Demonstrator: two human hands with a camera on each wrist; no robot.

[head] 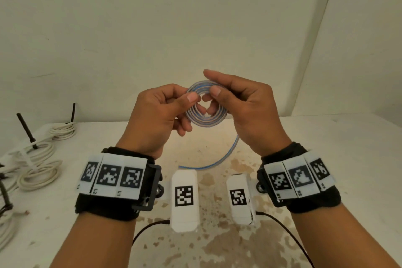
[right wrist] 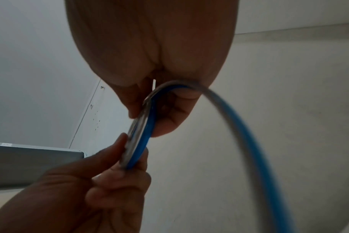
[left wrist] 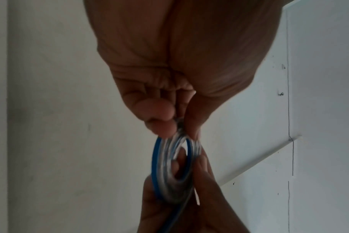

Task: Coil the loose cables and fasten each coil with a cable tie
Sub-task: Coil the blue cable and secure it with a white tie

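A flat clear cable with a blue stripe is wound into a small coil (head: 206, 118) held in the air above the table. My left hand (head: 189, 99) pinches the coil's left side between thumb and fingers. My right hand (head: 217, 89) pinches its upper right side, with some fingers behind the ring. The loose tail (head: 232, 148) hangs from the coil's right side and curves onto the table. In the left wrist view, my left hand (left wrist: 175, 124) grips the coil (left wrist: 165, 181). In the right wrist view, my right hand (right wrist: 145, 110) holds the coil (right wrist: 141, 138) and the tail (right wrist: 249, 134) arcs away.
Several white coiled cables (head: 39, 165) lie at the table's left edge, some bound with black ties (head: 26, 130) that stick up. The white table (head: 326, 159) has brown stains in the middle. A plain wall stands close behind.
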